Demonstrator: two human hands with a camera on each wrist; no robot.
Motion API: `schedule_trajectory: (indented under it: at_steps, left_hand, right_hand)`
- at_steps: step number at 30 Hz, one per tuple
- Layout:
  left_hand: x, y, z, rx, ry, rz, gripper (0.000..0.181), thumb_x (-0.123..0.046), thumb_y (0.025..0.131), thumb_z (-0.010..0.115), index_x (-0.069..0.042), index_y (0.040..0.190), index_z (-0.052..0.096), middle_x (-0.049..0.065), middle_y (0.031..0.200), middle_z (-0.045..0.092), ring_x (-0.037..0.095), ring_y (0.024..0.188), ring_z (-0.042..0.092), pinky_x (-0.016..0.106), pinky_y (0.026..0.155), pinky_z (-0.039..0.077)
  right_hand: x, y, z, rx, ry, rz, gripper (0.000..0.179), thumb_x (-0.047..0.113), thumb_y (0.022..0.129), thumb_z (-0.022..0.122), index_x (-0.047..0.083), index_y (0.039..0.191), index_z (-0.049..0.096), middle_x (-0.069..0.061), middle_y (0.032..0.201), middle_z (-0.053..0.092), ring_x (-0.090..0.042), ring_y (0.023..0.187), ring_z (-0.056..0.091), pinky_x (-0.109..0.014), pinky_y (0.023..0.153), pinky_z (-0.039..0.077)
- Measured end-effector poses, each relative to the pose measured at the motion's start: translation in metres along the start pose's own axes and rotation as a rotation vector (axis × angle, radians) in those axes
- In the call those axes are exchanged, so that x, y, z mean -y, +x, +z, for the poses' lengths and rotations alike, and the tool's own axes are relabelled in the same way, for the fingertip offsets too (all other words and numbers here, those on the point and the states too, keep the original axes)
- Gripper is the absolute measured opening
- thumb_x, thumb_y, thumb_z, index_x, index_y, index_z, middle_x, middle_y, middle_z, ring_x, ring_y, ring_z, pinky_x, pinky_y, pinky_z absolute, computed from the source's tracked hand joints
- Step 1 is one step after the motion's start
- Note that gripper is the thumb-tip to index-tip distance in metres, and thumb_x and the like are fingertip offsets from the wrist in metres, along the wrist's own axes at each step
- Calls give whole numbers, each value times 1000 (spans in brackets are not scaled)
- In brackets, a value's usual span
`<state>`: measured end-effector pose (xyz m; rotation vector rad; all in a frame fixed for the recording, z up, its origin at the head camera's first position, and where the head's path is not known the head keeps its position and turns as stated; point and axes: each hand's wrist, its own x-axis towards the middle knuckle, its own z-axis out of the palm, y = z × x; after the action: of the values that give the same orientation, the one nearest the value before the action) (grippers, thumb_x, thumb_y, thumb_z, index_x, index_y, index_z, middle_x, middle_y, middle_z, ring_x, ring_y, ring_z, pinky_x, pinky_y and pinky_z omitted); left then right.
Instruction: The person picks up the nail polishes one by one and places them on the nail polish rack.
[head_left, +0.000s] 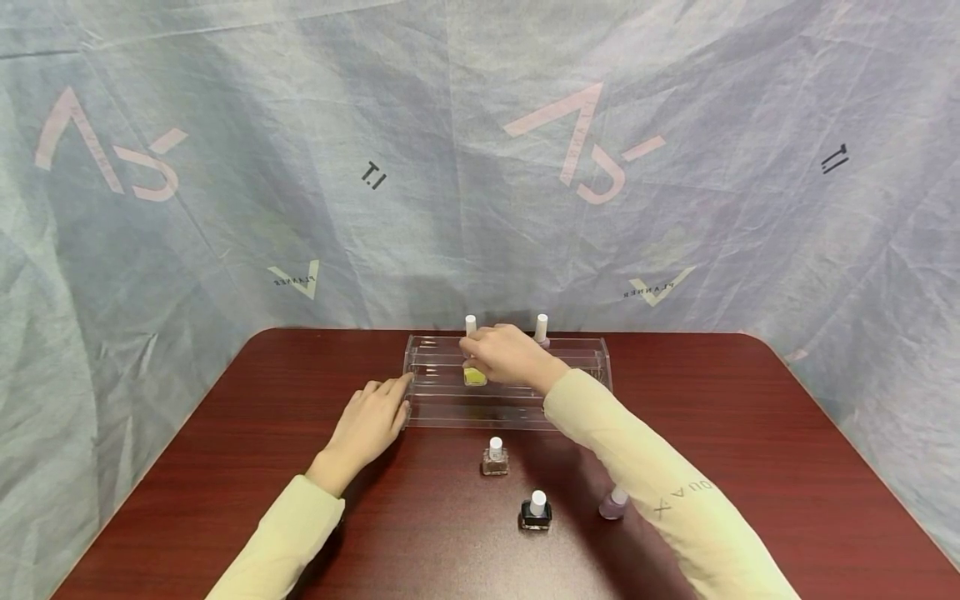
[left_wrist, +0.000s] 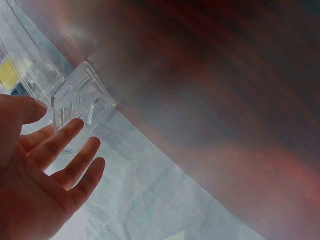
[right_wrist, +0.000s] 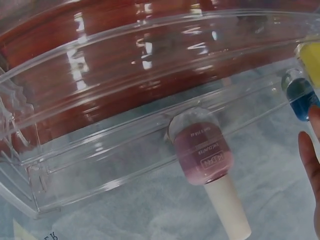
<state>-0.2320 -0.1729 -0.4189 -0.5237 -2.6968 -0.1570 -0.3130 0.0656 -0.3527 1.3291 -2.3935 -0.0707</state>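
My right hand (head_left: 510, 354) reaches over a clear acrylic stepped rack (head_left: 480, 412) and pinches a yellow nail polish bottle (head_left: 475, 377) by its top, which the fingers cover. The bottle sits at one of the middle tiers. Behind it, on the back tier, stand a blue nail polish bottle (right_wrist: 300, 97) and a mauve one (right_wrist: 202, 152), both with white caps. My left hand (head_left: 371, 421) lies beside the rack with fingers extended, fingertips right at its left end. In the left wrist view those fingers are spread and relaxed.
In front of the rack, on the dark red wooden table (head_left: 420, 533), stand a clear brownish polish bottle (head_left: 495, 461), a black one (head_left: 536, 514) and a purple one (head_left: 612, 505) beside my right sleeve. A grey printed cloth (head_left: 450, 233) hangs behind the table.
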Motion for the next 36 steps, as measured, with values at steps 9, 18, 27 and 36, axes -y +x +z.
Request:
schedule_trajectory:
  at_steps: [9, 18, 27, 36]
  left_hand:
    - [-1, 0, -1, 3, 0, -3, 43, -22, 91, 54, -10, 132, 48, 7, 119, 60, 30, 101, 56, 43, 80, 46]
    - [-1, 0, 0, 8, 4, -6, 43, -22, 92, 53, -10, 132, 47, 7, 120, 60, 29, 101, 56, 43, 80, 46]
    - [-1, 0, 0, 1, 1, -8, 42, -22, 91, 53, -10, 132, 48, 7, 119, 61, 29, 100, 56, 42, 80, 46]
    - [-2, -1, 0, 0, 1, -13, 43, -21, 91, 54, -10, 132, 48, 8, 119, 61, 30, 101, 56, 43, 80, 46]
  right_hand:
    - [5, 2, 3, 12, -9, 17, 17, 28, 88, 60, 16, 78, 53, 5, 73, 57, -11, 69, 58, -30, 63, 48]
    - [8, 2, 8, 14, -25, 22, 17, 30, 87, 60, 16, 79, 53, 5, 75, 59, -12, 71, 59, -30, 62, 49]
    - [9, 3, 10, 15, -13, 30, 18, 31, 88, 59, 16, 81, 54, 5, 75, 59, -12, 72, 60, -30, 62, 49]
    - [10, 4, 10, 7, -21, 42, 17, 30, 88, 60, 16, 80, 54, 6, 75, 60, -12, 71, 60, -30, 61, 48]
